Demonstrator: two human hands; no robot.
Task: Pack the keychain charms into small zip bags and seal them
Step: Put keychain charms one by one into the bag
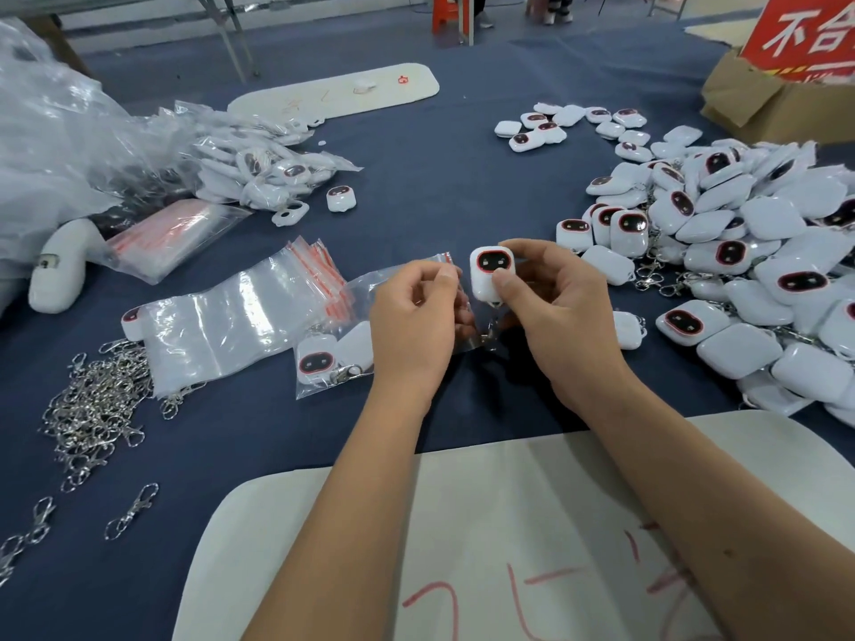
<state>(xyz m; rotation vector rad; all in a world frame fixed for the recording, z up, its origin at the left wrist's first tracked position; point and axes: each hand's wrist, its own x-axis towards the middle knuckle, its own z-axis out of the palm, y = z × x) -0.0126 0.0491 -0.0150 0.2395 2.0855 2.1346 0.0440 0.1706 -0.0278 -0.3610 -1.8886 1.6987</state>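
A white keychain charm [493,272] with a dark, red-rimmed face panel is held upright above the bench [416,178], face toward the camera, pinched between the thumb and fingers of the right hand [550,307]. Its metal clasp [486,334] hangs below it, between the two hands. The left hand [414,312] is just beside it, fingers curled and pinching the red-striped mouth of a small clear zip bag [398,279], which trails off to the left under that hand.

Directly left of the hands lies a filled zip bag [333,360] holding two charms and a clasp, partly overlapping a flat stack of empty zip bags [240,316] with red seal strips fanned at the top. Another packet of empty bags [171,238] lies farther left, near a heap of crumpled clear plastic [60,131] and a pile of already bagged charms [263,168]. A loose heap of silver clasps [97,400] sits at the left front, with a few single clasps strewn nearer the edge.

To the right, near the right hand, spreads a large pile of unpacked charms [749,252], some face up, some face down, with a smaller scatter [573,124] behind it. A cardboard box [758,108] with a red sign [809,34] stands at the far right corner. A white mat [462,525] with red scrawl lies under the forearms, and another white mat [337,92] lies across the far side.
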